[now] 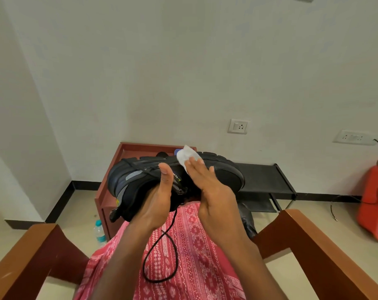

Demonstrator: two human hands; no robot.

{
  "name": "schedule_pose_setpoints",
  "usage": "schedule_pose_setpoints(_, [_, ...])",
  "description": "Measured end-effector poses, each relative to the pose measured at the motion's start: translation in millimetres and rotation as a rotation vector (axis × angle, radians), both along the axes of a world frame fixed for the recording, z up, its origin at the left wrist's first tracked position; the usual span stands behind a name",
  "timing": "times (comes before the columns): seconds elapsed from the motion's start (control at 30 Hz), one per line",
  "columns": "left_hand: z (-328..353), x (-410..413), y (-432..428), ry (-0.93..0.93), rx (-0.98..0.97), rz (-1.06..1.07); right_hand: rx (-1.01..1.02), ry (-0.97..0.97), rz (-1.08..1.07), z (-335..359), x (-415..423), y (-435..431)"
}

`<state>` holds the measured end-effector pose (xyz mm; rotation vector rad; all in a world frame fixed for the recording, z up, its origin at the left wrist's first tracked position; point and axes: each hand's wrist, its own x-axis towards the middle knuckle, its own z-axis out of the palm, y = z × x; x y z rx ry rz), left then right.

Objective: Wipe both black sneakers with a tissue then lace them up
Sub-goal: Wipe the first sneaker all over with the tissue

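The black sneaker [225,178] is held up over the lap [196,245], tipped so its ridged rubber sole faces up and away. Its long axis runs left to right, with the rounded mesh toe to the right and the grey-panelled heel with its pull tab to the left. The left hand [157,202] grips it from beneath, thumb up its side. The right hand [207,182] is flat, its straight fingers pressing a crumpled white tissue [187,156] near the sole edge. A thin black lace [162,252] hangs looped onto the pink patterned cloth.
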<state>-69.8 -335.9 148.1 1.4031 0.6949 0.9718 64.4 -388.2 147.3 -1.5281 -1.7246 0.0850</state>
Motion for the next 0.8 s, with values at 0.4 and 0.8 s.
schedule_pose_setpoints(0.4, [-0.7, -2.4, 0.0, 0.055, -0.06, 0.015, 0.188, -0.06, -0.003, 4.9, -6.5, -10.2])
schedule_pose_setpoints(0.8, [1.9, 5.5, -4.2, 0.017, -0.002, -0.01, 0.046, 0.258, 0.056, 29.8, -10.4, 2.6])
